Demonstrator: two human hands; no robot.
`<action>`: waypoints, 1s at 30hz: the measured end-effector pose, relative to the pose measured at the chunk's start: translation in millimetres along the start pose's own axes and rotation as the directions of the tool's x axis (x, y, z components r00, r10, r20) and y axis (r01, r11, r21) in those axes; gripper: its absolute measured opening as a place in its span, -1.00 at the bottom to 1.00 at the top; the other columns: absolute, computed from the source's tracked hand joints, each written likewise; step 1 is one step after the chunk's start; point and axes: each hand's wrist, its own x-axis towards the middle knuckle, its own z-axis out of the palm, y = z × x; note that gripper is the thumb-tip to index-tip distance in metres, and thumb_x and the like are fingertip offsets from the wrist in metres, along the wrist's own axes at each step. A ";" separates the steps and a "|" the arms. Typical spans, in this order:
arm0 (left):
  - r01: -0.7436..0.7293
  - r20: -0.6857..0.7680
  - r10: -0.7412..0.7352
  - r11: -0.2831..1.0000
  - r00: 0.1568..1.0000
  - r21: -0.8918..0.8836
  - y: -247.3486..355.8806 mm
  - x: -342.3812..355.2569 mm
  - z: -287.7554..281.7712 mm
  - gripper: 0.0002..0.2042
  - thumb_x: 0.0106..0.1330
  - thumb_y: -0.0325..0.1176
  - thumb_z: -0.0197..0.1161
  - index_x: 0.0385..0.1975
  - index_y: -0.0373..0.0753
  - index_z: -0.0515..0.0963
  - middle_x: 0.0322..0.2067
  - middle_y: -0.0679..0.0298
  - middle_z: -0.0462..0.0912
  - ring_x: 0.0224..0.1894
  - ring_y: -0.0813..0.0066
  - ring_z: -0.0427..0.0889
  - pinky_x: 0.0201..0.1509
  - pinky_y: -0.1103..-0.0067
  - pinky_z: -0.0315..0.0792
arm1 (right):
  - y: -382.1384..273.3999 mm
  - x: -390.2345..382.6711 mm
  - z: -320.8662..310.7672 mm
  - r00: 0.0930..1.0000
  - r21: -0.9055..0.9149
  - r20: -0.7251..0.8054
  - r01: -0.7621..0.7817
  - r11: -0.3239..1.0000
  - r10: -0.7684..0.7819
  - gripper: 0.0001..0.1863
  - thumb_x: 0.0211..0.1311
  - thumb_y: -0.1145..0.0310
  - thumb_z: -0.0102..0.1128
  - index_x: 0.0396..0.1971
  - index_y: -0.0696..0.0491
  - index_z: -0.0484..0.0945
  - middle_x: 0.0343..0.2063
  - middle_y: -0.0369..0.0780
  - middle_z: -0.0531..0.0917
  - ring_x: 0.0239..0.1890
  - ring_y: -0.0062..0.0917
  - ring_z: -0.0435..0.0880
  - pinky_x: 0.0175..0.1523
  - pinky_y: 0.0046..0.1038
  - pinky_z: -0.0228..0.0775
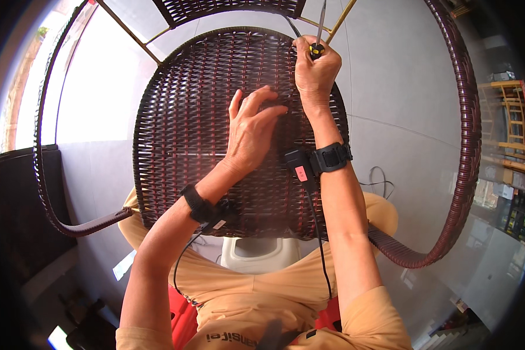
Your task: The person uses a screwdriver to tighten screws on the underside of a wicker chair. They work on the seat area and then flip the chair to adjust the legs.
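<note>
My right hand is closed on a screwdriver with a yellow-and-black handle, its metal shaft pointing upward, at the top right rim of a dark brown woven chair seat. My left hand is over the middle of the weave, fingers apart and bent; whether its fingertips touch it is unclear. Both wrists wear black straps with small devices and cables. Above the seat is another woven panel on thin gold rods, and curved wrapped arms loop out on either side.
A cream plastic stool sits between my legs below the seat, with red plastic under me. Grey tiled floor surrounds the chair. A bright opening and dark panel are at left; wooden frames and clutter stand at the far right.
</note>
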 end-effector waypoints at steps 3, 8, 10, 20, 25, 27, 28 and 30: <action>0.002 -0.004 -0.002 1.000 1.000 0.019 -3.2 -1.3 -0.9 -0.77 0.17 -0.55 0.15 -0.23 -0.11 0.62 0.00 0.27 0.47 0.22 0.31 0.35 0.36 0.17 -0.10 | -21.2 -2.8 -0.9 0.992 -0.108 0.126 0.003 0.994 0.011 -0.89 0.11 0.49 0.19 -0.53 0.20 0.57 -0.83 -0.21 0.46 -0.79 -0.54 0.40 -0.58 -0.49 0.25; -0.030 -0.001 0.030 0.999 1.000 0.014 2.3 0.5 1.0 -0.77 0.17 -0.55 0.15 -0.22 -0.11 0.62 0.00 0.27 0.47 0.22 0.32 0.35 0.36 0.16 -0.08 | 5.5 6.2 -2.4 1.000 -0.067 0.009 -0.029 0.997 0.030 -0.83 0.10 0.48 0.16 -0.64 0.20 0.55 -0.84 -0.22 0.45 -0.79 -0.49 0.39 -0.55 -0.46 0.24; -0.038 -0.007 0.038 0.999 0.999 0.026 0.8 0.2 1.1 -0.77 0.17 -0.55 0.15 -0.22 -0.11 0.62 0.00 0.28 0.47 0.21 0.32 0.36 0.36 0.16 -0.07 | 5.3 6.0 -1.7 0.999 -0.045 -0.006 -0.036 0.998 0.036 -0.82 0.09 0.48 0.16 -0.66 0.19 0.54 -0.84 -0.22 0.44 -0.77 -0.49 0.39 -0.55 -0.46 0.24; -0.024 -0.039 0.023 0.999 0.999 -0.026 1.3 0.1 0.2 -0.77 0.10 -0.58 0.18 -0.25 -0.14 0.58 -0.03 0.29 0.47 0.21 0.35 0.36 0.35 0.13 -0.06 | -3.8 7.0 -3.6 0.996 0.024 -0.048 -0.073 0.997 0.074 -0.81 0.10 0.47 0.17 -0.65 0.22 0.53 -0.84 -0.23 0.40 -0.76 -0.60 0.33 -0.55 -0.47 0.20; -0.037 -0.033 0.037 0.999 0.999 -0.012 1.7 -0.3 -0.9 -0.77 0.12 -0.57 0.18 -0.24 -0.13 0.59 -0.02 0.27 0.46 0.20 0.33 0.37 0.35 0.12 -0.06 | 5.4 10.0 -4.5 0.993 -0.007 -0.011 -0.115 0.993 0.115 -0.81 0.09 0.47 0.18 -0.66 0.21 0.52 -0.85 -0.23 0.35 -0.77 -0.58 0.30 -0.56 -0.48 0.18; -0.045 -0.035 0.045 0.999 0.998 -0.002 0.9 -0.7 -0.9 -0.77 0.13 -0.56 0.17 -0.24 -0.13 0.60 -0.02 0.26 0.46 0.20 0.33 0.37 0.35 0.12 -0.07 | -3.4 9.4 -2.5 0.997 -0.029 -0.031 -0.068 0.997 0.067 -0.82 0.09 0.48 0.18 -0.66 0.20 0.51 -0.85 -0.23 0.35 -0.77 -0.58 0.31 -0.56 -0.48 0.18; -0.040 -0.034 0.040 0.999 0.999 0.008 -0.8 -1.7 -0.9 -0.77 0.13 -0.56 0.17 -0.23 -0.13 0.59 -0.01 0.26 0.45 0.20 0.33 0.36 0.35 0.12 -0.07 | -11.6 9.2 -0.3 0.999 -0.050 -0.048 -0.021 0.999 0.019 -0.83 0.09 0.48 0.18 -0.65 0.19 0.51 -0.85 -0.23 0.35 -0.78 -0.58 0.31 -0.57 -0.48 0.17; -0.036 -0.034 0.036 0.999 0.999 0.014 -1.2 -1.7 -1.1 -0.77 0.14 -0.55 0.17 -0.22 -0.13 0.59 -0.01 0.26 0.45 0.20 0.33 0.36 0.35 0.13 -0.07 | -21.1 6.4 -1.3 0.990 -0.164 0.035 0.141 0.976 -0.137 -0.92 0.07 0.52 0.18 -0.57 0.16 0.52 -0.83 -0.20 0.43 -0.78 -0.42 0.42 -0.58 -0.45 0.24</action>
